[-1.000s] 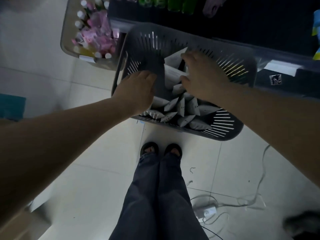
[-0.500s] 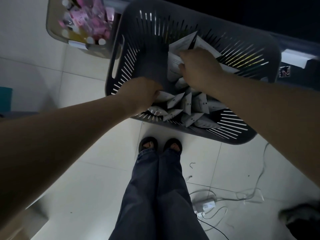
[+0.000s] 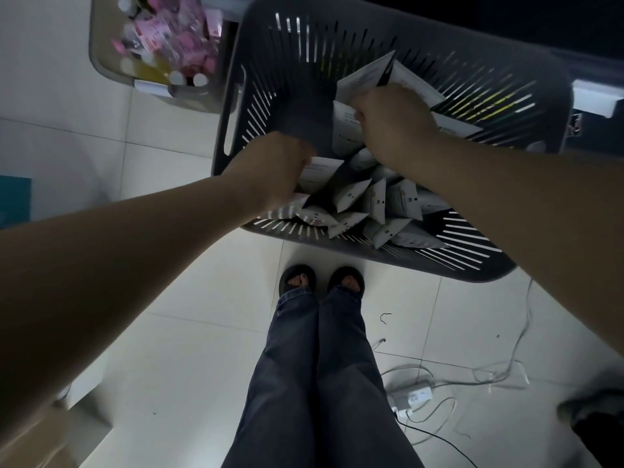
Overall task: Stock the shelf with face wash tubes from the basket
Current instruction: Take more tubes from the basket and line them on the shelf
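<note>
Fingers of the right hand (image 3: 393,128) are curling tight around a fan of white face wash tubes (image 3: 366,77), while the left hand (image 3: 270,172) is closing on another tube (image 3: 319,170) near the front; its fingertips are hidden behind the knuckles. Both are working inside the dark slotted basket (image 3: 526,96), where more tubes (image 3: 374,204) are lying heaped along the near wall, caps buried. The shelf is showing only as a dark band at the top. Beyond, a beige tub (image 3: 101,62) of pink-labelled bottles is sitting on the tiled floor (image 3: 169,349). The overfull right-hand bundle looks liable to shed a tube on lifting, since the splayed ends are barely pinched. Compared with half a second earlier, the left hand is now gripping a tube rather than resting on the pile, and the right-hand bundle is sitting slightly higher.
</note>
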`<state>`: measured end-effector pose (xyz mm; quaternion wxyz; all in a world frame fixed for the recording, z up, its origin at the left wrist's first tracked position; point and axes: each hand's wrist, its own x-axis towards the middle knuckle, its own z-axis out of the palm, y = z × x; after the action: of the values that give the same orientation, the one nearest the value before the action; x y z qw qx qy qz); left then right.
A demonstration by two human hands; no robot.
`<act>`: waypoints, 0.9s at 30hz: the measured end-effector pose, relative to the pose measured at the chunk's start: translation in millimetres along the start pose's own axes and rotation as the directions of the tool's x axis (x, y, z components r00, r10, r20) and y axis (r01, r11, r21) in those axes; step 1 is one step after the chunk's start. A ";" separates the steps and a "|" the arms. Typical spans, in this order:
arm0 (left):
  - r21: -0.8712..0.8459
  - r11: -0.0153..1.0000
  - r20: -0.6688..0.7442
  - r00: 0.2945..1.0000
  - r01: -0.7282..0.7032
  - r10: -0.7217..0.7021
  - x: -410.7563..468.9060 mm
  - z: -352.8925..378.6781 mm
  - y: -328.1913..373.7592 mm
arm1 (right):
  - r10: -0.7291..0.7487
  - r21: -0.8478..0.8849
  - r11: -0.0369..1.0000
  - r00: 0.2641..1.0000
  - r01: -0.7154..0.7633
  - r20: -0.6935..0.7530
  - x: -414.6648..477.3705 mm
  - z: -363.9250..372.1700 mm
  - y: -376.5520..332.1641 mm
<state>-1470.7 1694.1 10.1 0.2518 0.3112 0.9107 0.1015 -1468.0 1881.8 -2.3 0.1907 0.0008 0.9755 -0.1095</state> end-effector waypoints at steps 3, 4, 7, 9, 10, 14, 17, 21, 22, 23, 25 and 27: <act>0.025 1.000 -0.010 1.000 0.010 -0.010 1.7 -5.5 -3.5 | -0.001 -0.007 1.000 1.000 0.001 0.015 -3.6 -1.7 -0.8; 0.029 0.999 -0.012 1.000 0.012 -0.012 2.3 -8.7 -4.0 | -0.003 -0.011 1.000 1.000 0.004 0.024 -4.5 -4.3 -2.1; 0.048 0.999 -0.024 1.000 -0.016 0.017 2.1 -19.5 -2.3 | -0.040 0.015 0.999 0.999 0.039 0.032 -7.8 -15.3 -7.3; 0.063 0.998 -0.033 0.999 -0.029 0.031 0.0 -27.7 -0.2 | -0.045 0.029 0.999 0.999 0.044 0.030 -11.1 -26.9 -11.7; 0.062 0.998 -0.041 0.999 -0.032 0.034 -1.3 -32.4 0.8 | -0.048 0.031 0.998 0.999 0.048 0.019 -13.6 -33.6 -13.4; 0.058 0.997 -0.074 0.996 -0.046 0.051 -7.7 -58.8 8.4 | -0.040 0.019 0.999 0.999 0.040 -0.032 -23.7 -67.1 -16.7; 0.081 0.994 -0.111 0.990 -0.076 0.085 -13.0 -85.3 19.0 | -0.032 0.000 0.999 0.999 0.032 -0.011 -33.7 -99.3 -20.4; 0.115 0.988 -0.162 0.979 -0.103 0.121 -20.8 -125.2 33.6 | -0.014 -0.042 0.999 1.000 0.014 -0.015 -56.9 -147.4 -22.9; 0.133 0.985 -0.174 0.976 -0.107 0.129 -22.7 -136.2 38.1 | -0.010 -0.047 0.999 0.999 0.008 -0.042 -63.9 -159.6 -22.5; 0.144 0.983 -0.183 0.974 -0.111 0.137 -24.9 -147.4 43.0 | -0.003 -0.057 0.998 0.997 -0.001 -0.073 -71.8 -171.8 -22.1; 0.146 0.983 -0.198 0.970 -0.116 0.143 -29.9 -171.5 54.0 | 0.029 -0.077 0.996 0.995 -0.037 -0.098 -87.2 -196.9 -20.6; 0.159 0.979 -0.220 0.962 -0.131 0.164 -34.1 -196.6 65.6 | 0.060 -0.106 0.992 0.993 -0.071 -0.100 -104.0 -223.0 -19.1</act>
<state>-1516.4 1719.0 213.6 0.1125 0.3816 0.9130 0.0901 -1455.4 1915.0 242.0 0.1466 0.0276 0.9876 -0.0493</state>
